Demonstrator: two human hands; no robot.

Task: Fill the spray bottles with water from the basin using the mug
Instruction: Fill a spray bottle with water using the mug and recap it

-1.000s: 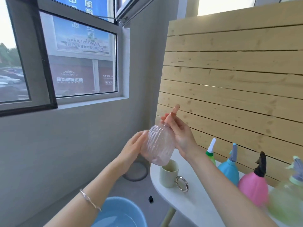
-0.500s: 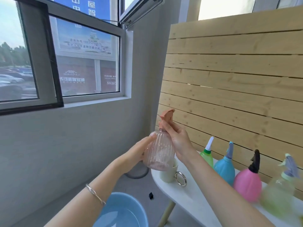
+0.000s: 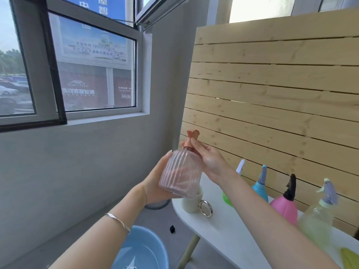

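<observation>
I hold a clear pink ribbed spray bottle (image 3: 181, 172) upright in the air above the table's left end. My left hand (image 3: 157, 183) cups its body from the left and below. My right hand (image 3: 209, 158) pinches the orange spray head (image 3: 191, 139) at the neck. A cream mug (image 3: 191, 201) with a metal ring handle stands on the white table (image 3: 229, 233) just under the bottle. The blue basin (image 3: 143, 251) with water sits on the floor below.
Along the wooden slat wall (image 3: 272, 94) stand a green bottle (image 3: 226, 198), a blue bottle (image 3: 261, 188), a pink bottle (image 3: 284, 207) and a pale yellow-green bottle (image 3: 318, 218). A yellow-green cloth (image 3: 349, 259) lies at the right edge. A window (image 3: 77, 70) is on the left.
The pink bottle went from tilted to upright, and its spray head turned between my right fingers. The view shifted slightly, showing more of the basin.
</observation>
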